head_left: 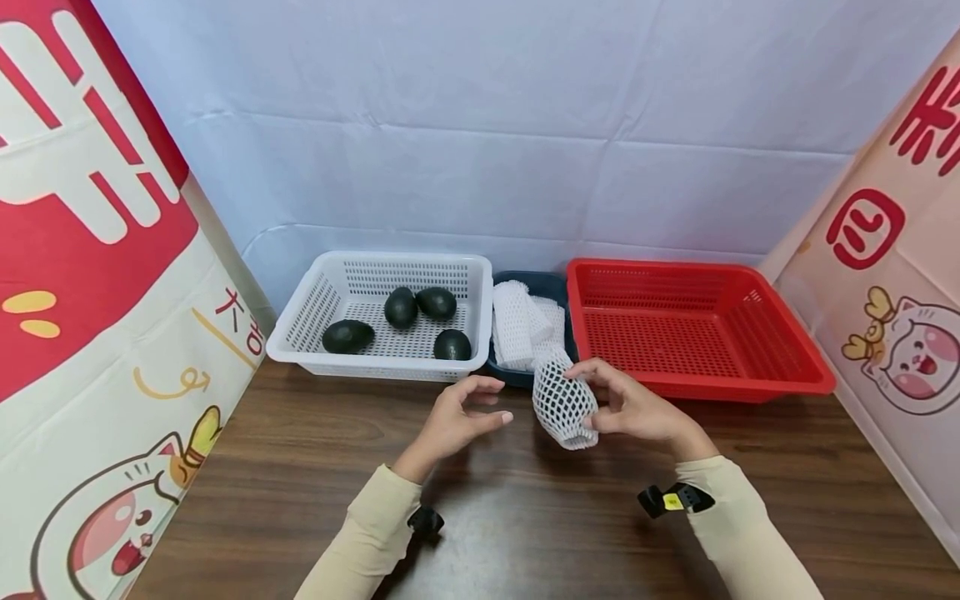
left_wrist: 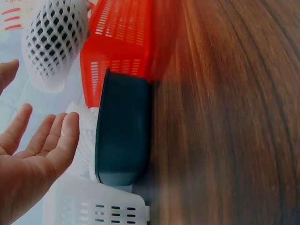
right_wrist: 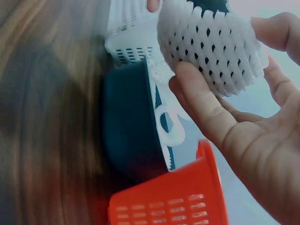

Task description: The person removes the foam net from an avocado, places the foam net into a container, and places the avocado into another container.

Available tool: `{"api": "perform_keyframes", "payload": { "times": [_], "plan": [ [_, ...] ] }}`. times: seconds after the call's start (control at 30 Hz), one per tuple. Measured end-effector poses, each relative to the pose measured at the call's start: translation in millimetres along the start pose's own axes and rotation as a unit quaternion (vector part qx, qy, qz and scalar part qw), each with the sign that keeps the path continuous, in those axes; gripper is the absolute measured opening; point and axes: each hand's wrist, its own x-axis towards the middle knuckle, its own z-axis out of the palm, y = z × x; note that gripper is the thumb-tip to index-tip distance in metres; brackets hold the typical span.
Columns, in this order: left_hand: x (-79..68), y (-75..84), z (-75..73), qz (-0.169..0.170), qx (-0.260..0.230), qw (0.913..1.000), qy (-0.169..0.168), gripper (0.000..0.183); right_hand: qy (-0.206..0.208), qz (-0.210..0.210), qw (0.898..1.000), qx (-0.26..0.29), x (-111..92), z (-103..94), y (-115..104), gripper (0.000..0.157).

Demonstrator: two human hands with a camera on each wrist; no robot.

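Observation:
My right hand [head_left: 633, 408] holds an avocado in a white foam net [head_left: 564, 402] between thumb and fingers, raised in front of the dark blue bin. Dark green skin shows through the mesh, and in the right wrist view a bare dark patch of the avocado [right_wrist: 213, 4] shows at the net's opening. To the left, my left hand [head_left: 457, 421] is apart from the net, its fingers loosely bent with nothing in them. Behind both hands, the dark blue bin [left_wrist: 124, 131] contains several folded white foam nets [head_left: 513, 321].
On the left stands a white basket [head_left: 390, 367] with several dark avocados [head_left: 348, 337] in it. A red basket [head_left: 705, 387] sits right of the blue bin. All three containers line the back of the wooden table [head_left: 525, 533], before a pale cloth backdrop [head_left: 465, 183].

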Motion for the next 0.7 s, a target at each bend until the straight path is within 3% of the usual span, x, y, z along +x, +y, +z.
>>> {"api": "perform_keyframes", "payload": {
  "times": [0.33, 0.47, 0.7],
  "plan": [
    [1.7, 5.5, 10.4, 0.013, -0.080, 0.9967, -0.005, 0.042, 0.007, -0.002, 1.000, 0.027, 4.7, 17.3, 5.7, 0.055],
    [1.2, 4.8, 12.9, 0.009, -0.093, 0.9955, -0.014, 0.046, -0.004, -0.013, 1.000, 0.020, 4.9, 23.7, 6.4, 0.055],
    [1.2, 3.0, 16.5, 0.030, -0.092, 0.9952, -0.015, 0.042, 0.003, -0.005, 1.000, 0.015, 5.1, 30.6, 4.3, 0.056]
  ]
}}
